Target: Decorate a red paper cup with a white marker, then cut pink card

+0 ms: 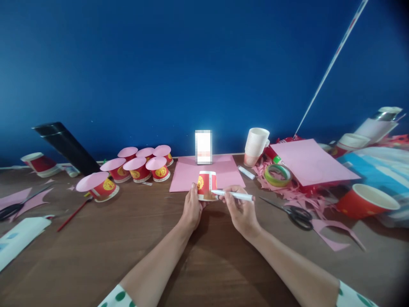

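Note:
My left hand (192, 207) is wrapped round the lower part of a red paper cup (207, 184) with a yellow print, held upside down above the table. In my right hand (242, 209) is a white marker (238, 195), gripped like a pen. Its tip points left and meets, or nearly meets, the cup's side near a white printed strip. Behind the cup lies a pink paper sheet (182, 172). A white marker cap (246, 172) rests at the sheet's right edge.
Several upturned cups topped with pink discs (137, 164) stand left of the sheet. Stacked paper cups (256, 145), green tape (277, 175), scissors (300, 216) and pink scraps lie right. A black flask (68, 147) leans at left. A blue wall (143, 76) rises behind.

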Demonstrator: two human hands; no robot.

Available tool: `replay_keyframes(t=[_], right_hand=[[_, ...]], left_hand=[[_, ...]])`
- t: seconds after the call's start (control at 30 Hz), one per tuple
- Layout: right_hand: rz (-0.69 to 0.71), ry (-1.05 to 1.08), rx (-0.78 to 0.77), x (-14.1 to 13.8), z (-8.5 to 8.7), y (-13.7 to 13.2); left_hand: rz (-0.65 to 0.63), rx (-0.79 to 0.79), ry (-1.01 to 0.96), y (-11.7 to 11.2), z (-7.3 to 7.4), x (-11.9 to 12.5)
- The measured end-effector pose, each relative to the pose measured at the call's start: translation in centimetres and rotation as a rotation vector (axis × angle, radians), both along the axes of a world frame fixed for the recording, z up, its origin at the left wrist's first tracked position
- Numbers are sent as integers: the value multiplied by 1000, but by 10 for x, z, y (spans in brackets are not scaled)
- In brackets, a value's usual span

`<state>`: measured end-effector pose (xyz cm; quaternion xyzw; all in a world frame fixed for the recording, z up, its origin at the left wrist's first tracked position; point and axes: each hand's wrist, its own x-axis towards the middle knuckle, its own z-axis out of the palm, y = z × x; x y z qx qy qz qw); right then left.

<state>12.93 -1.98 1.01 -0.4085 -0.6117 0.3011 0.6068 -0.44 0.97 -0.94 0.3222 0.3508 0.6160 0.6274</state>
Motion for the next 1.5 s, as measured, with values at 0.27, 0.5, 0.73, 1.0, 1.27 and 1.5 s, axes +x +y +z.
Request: replay_keyframes(t=[0.27,0.5,0.73,1.0,1.27,1.5], right_hand=[[-9,-18,15,-2,1,-1],[31,-45,-10,-1,1,-3],[1,4,7,-2,1,-2],[20,-29,-21,0,3,-1],[21,-1,-17,-1,3,0],[7,-7,-21,-1,4,-1]], left_hand=[[8,-12,55,-2,-2,-1],[31,-24,44,-2,-1,0],[33,-39,29,-1,1,0],[-2,-19,5,-3,4,0],[-11,11,-3,-2,2,0],[-14,-8,5,-2,3,0]])
